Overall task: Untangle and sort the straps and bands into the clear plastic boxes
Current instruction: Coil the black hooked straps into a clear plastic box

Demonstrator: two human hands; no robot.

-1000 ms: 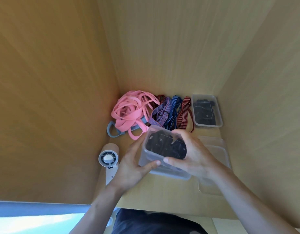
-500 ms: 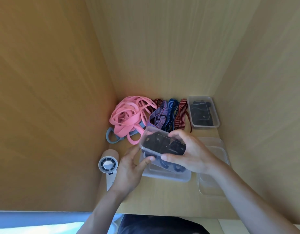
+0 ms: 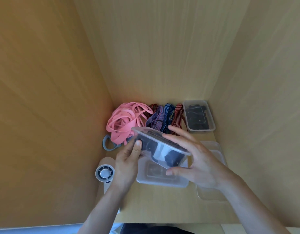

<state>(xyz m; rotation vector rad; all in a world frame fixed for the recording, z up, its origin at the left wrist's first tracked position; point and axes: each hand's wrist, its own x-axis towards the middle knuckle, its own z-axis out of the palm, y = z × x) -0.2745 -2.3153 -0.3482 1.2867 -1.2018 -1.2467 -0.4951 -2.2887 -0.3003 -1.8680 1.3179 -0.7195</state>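
I hold a clear plastic box (image 3: pixel 160 146) with black straps inside, tilted above the desk. My left hand (image 3: pixel 129 159) grips its left end, thumb on the wall. My right hand (image 3: pixel 196 159) grips its right end from above and below. Under it lies another clear box (image 3: pixel 162 180), which looks empty. A pink band tangle (image 3: pixel 125 120) lies at the back left over a grey loop (image 3: pixel 108 144). Purple, blue and red striped straps (image 3: pixel 164 117) lie beside it. A clear box of black straps (image 3: pixel 199 118) stands at the back right.
Wooden walls close in the desk on the left, back and right. A small white handheld fan (image 3: pixel 104 173) lies at the left by my left wrist. Clear lids or boxes (image 3: pixel 211 193) lie at the right, partly behind my right hand.
Both hands have lifted the box of black straps off the lower box and tilted it, its left end raised toward the pink bands. The lower box is now exposed.
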